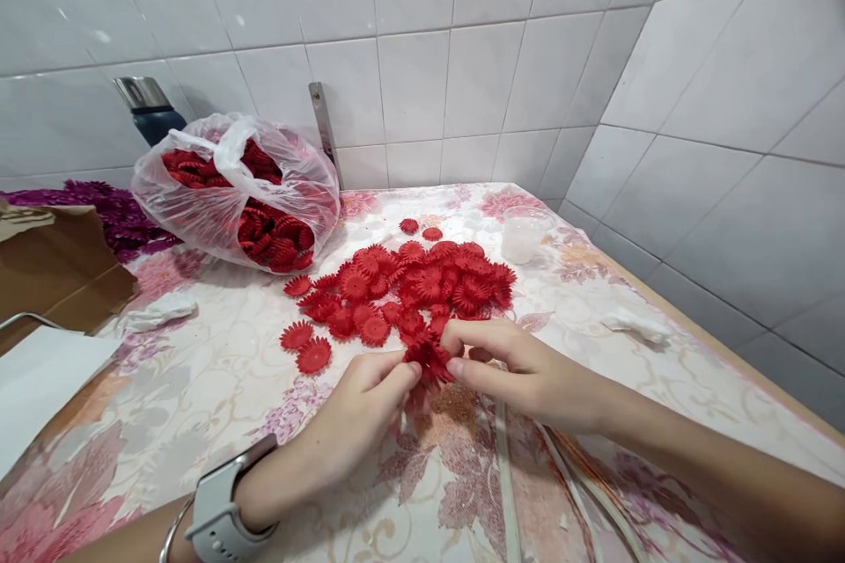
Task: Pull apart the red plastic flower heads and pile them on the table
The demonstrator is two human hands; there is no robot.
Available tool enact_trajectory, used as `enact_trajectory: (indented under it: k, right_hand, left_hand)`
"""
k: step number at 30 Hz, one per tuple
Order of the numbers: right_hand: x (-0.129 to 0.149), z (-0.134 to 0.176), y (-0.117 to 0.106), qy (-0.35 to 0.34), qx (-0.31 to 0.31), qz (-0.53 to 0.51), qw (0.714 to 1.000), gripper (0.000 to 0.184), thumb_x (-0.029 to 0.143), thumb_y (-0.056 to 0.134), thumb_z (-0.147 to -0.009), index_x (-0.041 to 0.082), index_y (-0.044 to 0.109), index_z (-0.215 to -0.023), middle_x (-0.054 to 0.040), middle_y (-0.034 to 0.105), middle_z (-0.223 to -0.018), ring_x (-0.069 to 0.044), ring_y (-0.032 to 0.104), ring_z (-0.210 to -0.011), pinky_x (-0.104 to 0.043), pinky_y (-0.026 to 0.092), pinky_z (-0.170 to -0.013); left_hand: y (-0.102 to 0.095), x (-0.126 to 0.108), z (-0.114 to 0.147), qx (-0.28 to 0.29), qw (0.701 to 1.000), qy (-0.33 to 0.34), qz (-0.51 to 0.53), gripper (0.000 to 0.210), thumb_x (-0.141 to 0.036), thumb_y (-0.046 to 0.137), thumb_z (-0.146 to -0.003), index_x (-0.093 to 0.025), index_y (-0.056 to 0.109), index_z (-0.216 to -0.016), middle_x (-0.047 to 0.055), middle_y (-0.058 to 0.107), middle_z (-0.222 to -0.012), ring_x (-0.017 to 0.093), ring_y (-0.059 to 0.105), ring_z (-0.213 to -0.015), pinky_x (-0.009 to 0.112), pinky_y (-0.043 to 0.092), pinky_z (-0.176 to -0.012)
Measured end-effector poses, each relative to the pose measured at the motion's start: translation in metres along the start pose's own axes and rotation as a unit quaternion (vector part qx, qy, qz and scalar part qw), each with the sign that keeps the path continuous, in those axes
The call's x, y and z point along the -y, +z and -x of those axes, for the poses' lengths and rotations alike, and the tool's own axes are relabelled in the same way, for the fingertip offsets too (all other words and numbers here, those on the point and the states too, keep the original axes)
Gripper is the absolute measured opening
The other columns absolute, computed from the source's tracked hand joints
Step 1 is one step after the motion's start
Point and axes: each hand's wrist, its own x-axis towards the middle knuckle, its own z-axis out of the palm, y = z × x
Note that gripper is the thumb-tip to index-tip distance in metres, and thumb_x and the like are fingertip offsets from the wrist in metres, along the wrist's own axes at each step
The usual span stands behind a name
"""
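Between my two hands is a red fabric flower piece with a toothed edge. My left hand pinches its left side between thumb and fingers. On the other side, the thumb and forefinger of my right hand grip it too. Just beyond my fingers lies a loose heap of similar red flower pieces, and a few single ones lie around it. Thin strips or stems run along the table below my right wrist. The fingertips partly hide the held piece.
A clear plastic bag full of red pieces stands back left, before a dark bottle. Purple flowers, a cardboard box and white paper are at left. A translucent cup and crumpled tissue lie right, near tiled walls.
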Motion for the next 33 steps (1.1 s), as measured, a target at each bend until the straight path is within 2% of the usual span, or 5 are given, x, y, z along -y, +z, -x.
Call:
enact_trajectory:
  k: [7,11,19,26,33]
  right_hand:
    - [0.002,0.002,0.014,0.041,-0.008,0.0,0.999,0.034,0.039,0.061,-0.077,0.019,0.038,-0.062,0.0047,0.04,-0.059,-0.01,0.037,-0.056,-0.022,0.026,-0.049]
    - [-0.001,-0.002,0.011,0.014,-0.013,0.044,0.999,0.032,0.03,0.051,-0.085,0.018,0.036,-0.059,0.0047,0.04,-0.057,-0.01,0.036,-0.055,-0.024,0.026,-0.051]
    - [-0.009,-0.002,-0.033,0.006,0.133,-0.125,0.983,0.03,0.028,0.056,-0.081,0.015,0.047,-0.056,0.0056,0.037,-0.053,-0.007,0.031,-0.049,-0.023,0.023,-0.047]
    - [-0.021,-0.003,-0.035,-0.008,0.177,-0.291,0.94,0.022,0.021,0.063,-0.073,0.012,0.055,-0.055,0.0057,0.042,-0.045,-0.005,0.033,-0.04,-0.021,0.024,-0.04]
    - [-0.01,-0.002,-0.023,-0.014,0.216,-0.153,0.964,0.02,0.021,0.052,-0.079,0.014,0.051,-0.06,0.0037,0.044,-0.054,-0.007,0.039,-0.049,-0.021,0.03,-0.047]
  left_hand:
    - [0.006,0.005,0.006,-0.021,0.955,0.119,-0.27,0.028,-0.027,0.035,-0.088,-0.019,0.039,-0.062,-0.001,0.05,-0.062,0.014,0.042,-0.056,0.026,0.029,-0.054]
    - [0.003,0.011,0.003,-0.056,0.923,0.172,-0.339,0.025,-0.02,0.03,-0.086,-0.02,0.038,-0.063,0.0,0.051,-0.062,0.014,0.043,-0.056,0.027,0.03,-0.054]
    - [-0.001,-0.001,0.009,0.046,0.978,0.084,-0.183,0.03,-0.027,0.03,-0.087,-0.02,0.032,-0.058,-0.004,0.043,-0.058,0.012,0.037,-0.054,0.023,0.029,-0.051]
    - [-0.006,-0.017,0.013,0.133,0.987,0.015,-0.085,0.027,-0.03,0.028,-0.08,-0.022,0.024,-0.055,-0.004,0.028,-0.057,0.012,0.029,-0.055,0.024,0.028,-0.05]
    - [-0.002,-0.01,0.004,0.096,0.98,0.066,-0.163,0.02,-0.023,0.039,-0.084,-0.019,0.045,-0.065,-0.003,0.049,-0.064,0.013,0.045,-0.061,0.022,0.034,-0.056]
